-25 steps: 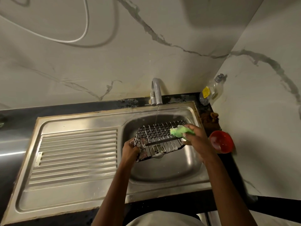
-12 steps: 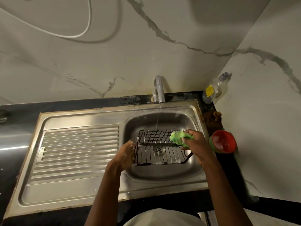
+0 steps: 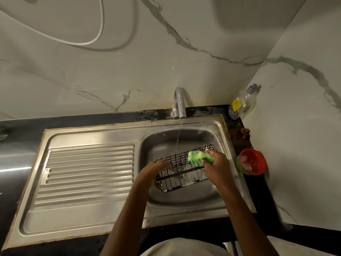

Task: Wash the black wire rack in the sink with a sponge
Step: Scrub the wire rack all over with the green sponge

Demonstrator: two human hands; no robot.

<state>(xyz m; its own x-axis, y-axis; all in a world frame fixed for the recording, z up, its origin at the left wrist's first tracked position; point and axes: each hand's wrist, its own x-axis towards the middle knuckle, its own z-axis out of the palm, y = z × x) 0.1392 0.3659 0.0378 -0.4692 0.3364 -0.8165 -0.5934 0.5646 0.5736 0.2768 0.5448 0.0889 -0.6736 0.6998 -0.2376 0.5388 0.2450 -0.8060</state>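
Rack: black wire rack (image 3: 181, 169) tilted over the sink (image 3: 184, 198) basin, center-right of frame.
Left hand (image 3: 153, 173): grips the rack's left end.
Right hand (image 3: 215, 164): presses green sponge (image 3: 200, 157) on the rack's top.
Tap (image 3: 179, 103): thin stream running.

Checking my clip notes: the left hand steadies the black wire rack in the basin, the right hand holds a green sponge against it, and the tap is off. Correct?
Not quite. The tap is running: the head view shows a thin stream falling toward the black wire rack. The rest holds: left hand steadies it, right hand holds the green sponge against it.
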